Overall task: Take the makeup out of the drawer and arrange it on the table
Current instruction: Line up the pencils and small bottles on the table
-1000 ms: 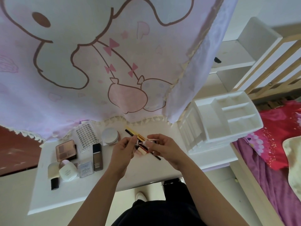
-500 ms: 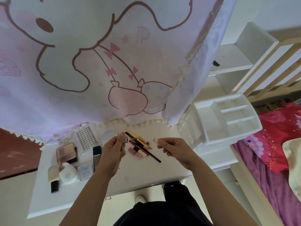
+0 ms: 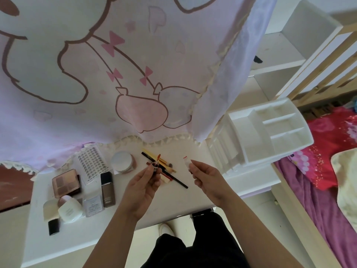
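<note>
Two hands are up over the white table [image 3: 173, 199] in the middle of the frame, and both are mine. My left hand [image 3: 142, 185] pinches the dark cap of a lip gloss wand [image 3: 155, 166] between thumb and fingers. The wand sticks up, with its orange tip on top. My right hand [image 3: 209, 177] curls its fingers round the little lip gloss tube [image 3: 186, 163], which has a red mouth (its body looks pale, but it is too small to tell more). The wand and the tube are apart, with a gap between them.

Under my hands a bunch of pencils [image 3: 164, 165] lies slanted on the table. One long black pencil [image 3: 179, 182] pokes out toward the lower right.

Left of the bunch sits a round powder jar [image 3: 122, 161], and next to that a sticker sheet [image 3: 92, 165]. In the lower left of the frame I see a brown eyeshadow palette [image 3: 65, 183], a foundation bottle [image 3: 107, 190], a small clear box [image 3: 93, 206], a white jar [image 3: 69, 208] and a beige sponge [image 3: 49, 209].

At the right of the frame stands a white organizer [image 3: 270, 132] with drawers in its front and open boxes on top. A pink curtain [image 3: 116, 74] with a cartoon drawing fills the upper left. A red blanket [image 3: 336, 149] lies at the far right.
</note>
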A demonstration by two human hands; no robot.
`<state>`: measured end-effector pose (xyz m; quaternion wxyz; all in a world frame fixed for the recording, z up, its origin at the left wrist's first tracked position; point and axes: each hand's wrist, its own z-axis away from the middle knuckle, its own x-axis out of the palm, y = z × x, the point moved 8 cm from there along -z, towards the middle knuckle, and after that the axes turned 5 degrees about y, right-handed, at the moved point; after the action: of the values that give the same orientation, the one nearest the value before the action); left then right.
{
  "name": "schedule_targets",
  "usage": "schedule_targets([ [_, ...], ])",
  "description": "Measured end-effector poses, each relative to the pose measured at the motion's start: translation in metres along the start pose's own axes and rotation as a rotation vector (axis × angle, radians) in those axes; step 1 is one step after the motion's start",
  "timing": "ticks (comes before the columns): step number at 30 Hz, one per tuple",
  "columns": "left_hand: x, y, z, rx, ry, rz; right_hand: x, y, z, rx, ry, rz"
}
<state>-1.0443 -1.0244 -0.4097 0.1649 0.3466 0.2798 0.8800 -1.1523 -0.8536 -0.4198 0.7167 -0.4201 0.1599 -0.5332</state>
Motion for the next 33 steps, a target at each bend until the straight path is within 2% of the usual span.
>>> schedule_targets([
  [6, 0.013, -0.032, -0.037, -0.062, -0.009, -0.026, -0.025, 0.014, -0.037, -0.046, 0.142, -0.019],
  [12, 0.012, -0.06, -0.091, -0.07, 0.033, -0.094, -0.055, 0.025, -0.088, -0.157, 0.395, 0.398],
  [14, 0.014, -0.062, -0.106, 0.005, 0.053, -0.255, -0.059, 0.028, -0.102, -0.241, 0.465, 0.496],
  [20, 0.031, -0.059, -0.145, 0.299, 0.06, -0.941, -0.069, 0.039, -0.132, -0.407, 0.588, 0.674],
  [23, 0.041, -0.057, -0.158, 0.539, 0.074, -1.209, -0.07, 0.038, -0.137, -0.462, 0.644, 0.764],
  [29, 0.038, -0.062, -0.178, 0.591, 0.107, -1.362, -0.068, 0.038, -0.141, -0.536, 0.685, 0.891],
  [33, 0.04, -0.062, -0.182, 0.614, 0.119, -1.374, -0.066, 0.036, -0.142, -0.601, 0.694, 0.967],
])
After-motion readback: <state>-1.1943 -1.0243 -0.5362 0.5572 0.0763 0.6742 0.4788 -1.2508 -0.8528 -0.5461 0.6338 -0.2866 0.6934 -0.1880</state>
